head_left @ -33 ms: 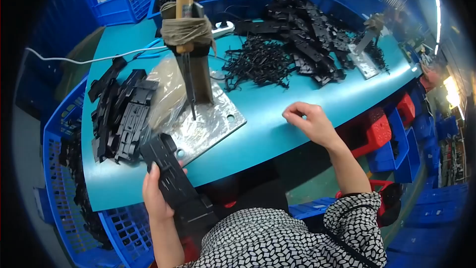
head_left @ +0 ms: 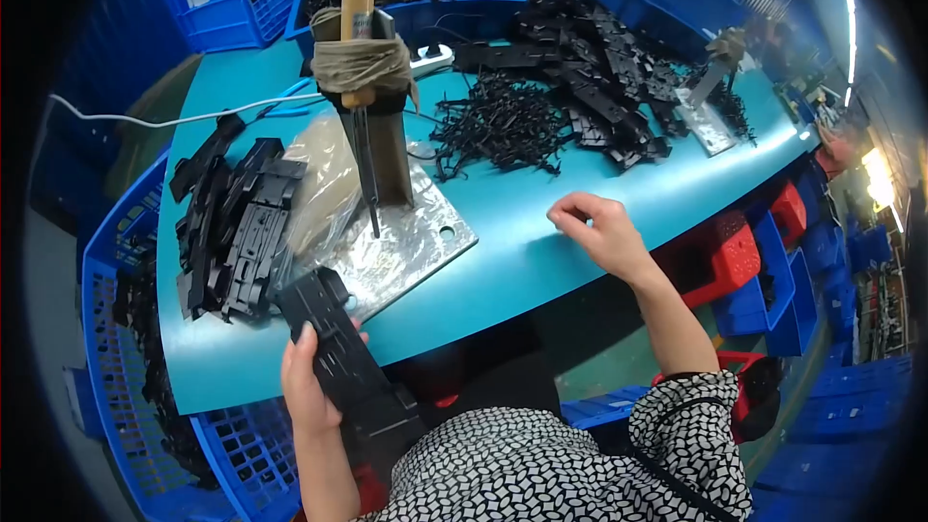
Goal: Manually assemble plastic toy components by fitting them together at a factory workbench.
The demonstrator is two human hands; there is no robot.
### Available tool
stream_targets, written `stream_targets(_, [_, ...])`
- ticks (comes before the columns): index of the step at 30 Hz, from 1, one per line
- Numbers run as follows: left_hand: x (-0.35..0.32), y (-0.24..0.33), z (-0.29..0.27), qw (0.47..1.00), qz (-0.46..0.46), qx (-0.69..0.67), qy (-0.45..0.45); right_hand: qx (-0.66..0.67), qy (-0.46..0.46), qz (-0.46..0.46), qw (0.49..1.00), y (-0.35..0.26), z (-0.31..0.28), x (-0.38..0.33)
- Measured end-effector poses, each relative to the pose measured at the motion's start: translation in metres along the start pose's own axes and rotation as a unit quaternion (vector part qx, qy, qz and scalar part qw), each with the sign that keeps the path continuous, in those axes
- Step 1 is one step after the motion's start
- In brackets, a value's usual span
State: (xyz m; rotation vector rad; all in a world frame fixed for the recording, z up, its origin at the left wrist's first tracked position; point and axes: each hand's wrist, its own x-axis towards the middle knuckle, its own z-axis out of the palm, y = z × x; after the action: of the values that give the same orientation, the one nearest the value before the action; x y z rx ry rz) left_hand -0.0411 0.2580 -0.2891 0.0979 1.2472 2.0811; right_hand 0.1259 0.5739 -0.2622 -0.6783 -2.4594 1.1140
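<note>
My left hand (head_left: 307,387) is closed around a long black plastic part (head_left: 350,360), which tilts from the table's front edge back toward my body. My right hand (head_left: 601,232) hovers over the turquoise tabletop at the right, thumb and fingers curled together; whatever they may hold is too small or hidden to make out. Between the hands, a little farther off, stands a metal post (head_left: 389,150) on a square steel plate (head_left: 425,237). A wooden-handled tool (head_left: 359,0) with a thin metal shaft pointing down is bound to the post with cloth strips.
More black parts (head_left: 242,222) lie stacked at the left beside a clear plastic bag (head_left: 324,179). Farther back are a heap of small black pieces (head_left: 503,126), a pile of long black parts (head_left: 619,87) and a blue bin (head_left: 435,14). A blue crate (head_left: 106,358) stands left of the table (head_left: 222,377).
Almost nothing differs. The view has shifted very slightly, and both hands keep their grip and pose.
</note>
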Motion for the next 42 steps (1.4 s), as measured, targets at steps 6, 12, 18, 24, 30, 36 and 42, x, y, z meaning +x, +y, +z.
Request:
stream_targets(6, [-0.011,-0.018,0.013,0.999,-0.01,-0.026,-0.025,-0.223,0.18,-0.151,0.946,0.062,-0.003,0.037])
stream_targets(12, [-0.015,-0.022,0.019,0.997,-0.035,-0.059,-0.031,-0.22,0.121,-0.047,0.967,0.074,0.0,0.047])
stream_targets(18, [-0.013,-0.023,0.02,0.995,-0.064,-0.058,-0.048,0.218,0.04,0.142,0.965,0.052,-0.022,0.057])
stream_targets(24, [-0.013,-0.025,0.021,0.992,-0.083,-0.08,-0.051,0.147,-0.143,0.189,0.96,0.039,-0.029,0.043])
stream_targets(30, [-0.013,-0.033,0.044,0.982,-0.13,-0.112,-0.083,-0.226,-0.225,0.029,0.947,-0.001,0.0,0.034])
stream_targets(36, [-0.016,-0.038,0.05,0.982,-0.132,-0.098,-0.098,-0.113,0.001,-0.003,0.994,0.001,0.004,0.013])
stream_targets(42, [-0.016,-0.041,0.054,0.971,-0.169,-0.119,-0.12,-0.219,0.025,-0.156,0.963,0.0,0.033,-0.011])
